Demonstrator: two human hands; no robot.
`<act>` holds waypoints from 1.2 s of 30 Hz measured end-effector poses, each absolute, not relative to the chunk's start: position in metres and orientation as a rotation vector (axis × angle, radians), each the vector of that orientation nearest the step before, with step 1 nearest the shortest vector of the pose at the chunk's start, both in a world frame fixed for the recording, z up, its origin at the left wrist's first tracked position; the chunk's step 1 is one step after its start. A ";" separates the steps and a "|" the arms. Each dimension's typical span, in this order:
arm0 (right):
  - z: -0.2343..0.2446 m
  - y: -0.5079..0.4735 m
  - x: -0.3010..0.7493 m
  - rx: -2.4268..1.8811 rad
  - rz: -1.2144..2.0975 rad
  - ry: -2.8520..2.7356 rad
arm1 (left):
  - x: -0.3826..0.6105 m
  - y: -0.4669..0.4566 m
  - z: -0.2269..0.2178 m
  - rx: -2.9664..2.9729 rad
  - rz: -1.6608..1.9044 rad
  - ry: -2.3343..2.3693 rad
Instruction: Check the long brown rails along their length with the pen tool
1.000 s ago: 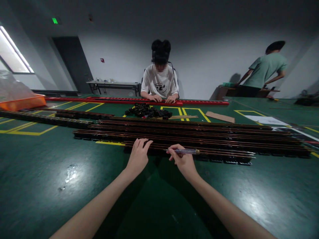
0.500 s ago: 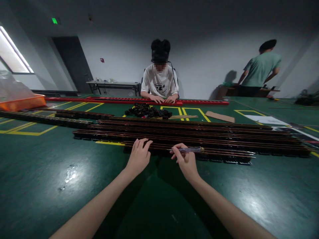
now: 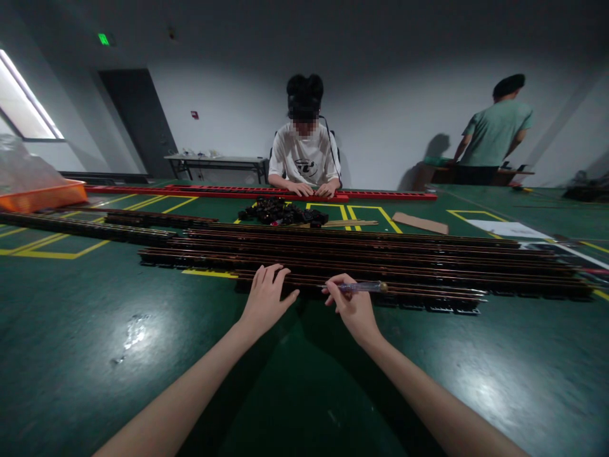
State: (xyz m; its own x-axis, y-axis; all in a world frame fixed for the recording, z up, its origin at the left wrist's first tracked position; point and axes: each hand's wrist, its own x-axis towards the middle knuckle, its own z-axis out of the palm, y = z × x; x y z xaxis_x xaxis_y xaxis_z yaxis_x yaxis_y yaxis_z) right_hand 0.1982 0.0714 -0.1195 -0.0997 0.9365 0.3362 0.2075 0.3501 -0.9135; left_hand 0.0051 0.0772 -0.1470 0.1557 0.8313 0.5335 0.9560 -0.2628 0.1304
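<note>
Long dark strips with copper-coloured rods [image 3: 404, 263] lie side by side across the table in front of me. My left hand [image 3: 267, 297] rests at the near edge of the nearest strip, fingers spread and thumb held apart, gripping nothing. In my right hand [image 3: 354, 310] is a screwdriver [image 3: 364, 287] with a clear, purplish handle, pinched near its front end. Its handle points right, and its thin tip points left toward the nearest strip. Whether the tip touches the strip I cannot tell.
Behind the strips lies a heap of small black parts [image 3: 276, 211], with a cardboard piece [image 3: 421, 223] to its right. An orange tray [image 3: 42, 197] holding plastic bags stands at left. Across the table a person [image 3: 304, 152] works at long red strips [image 3: 390, 195]; another stands far right.
My left thumb has moved out to the right, away from the fingers. My right hand and the screwdriver have shifted very slightly left.
</note>
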 end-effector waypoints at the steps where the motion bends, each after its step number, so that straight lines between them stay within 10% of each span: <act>1: -0.120 0.072 0.198 -1.058 0.879 -1.571 | 0.005 0.077 -0.147 -2.191 -0.761 -1.744; 36: -0.127 0.075 0.199 -0.993 0.967 -1.535 | 0.007 0.076 -0.146 -2.113 -0.688 -1.719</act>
State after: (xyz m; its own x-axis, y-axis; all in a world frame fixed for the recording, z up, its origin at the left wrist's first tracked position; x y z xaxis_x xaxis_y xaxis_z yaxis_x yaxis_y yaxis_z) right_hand 0.1988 0.0748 -0.1272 -0.1366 0.9375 0.3201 0.1155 0.3360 -0.9348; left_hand 0.0073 0.0764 -0.1456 0.1547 0.8155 0.5577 0.9751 -0.2167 0.0463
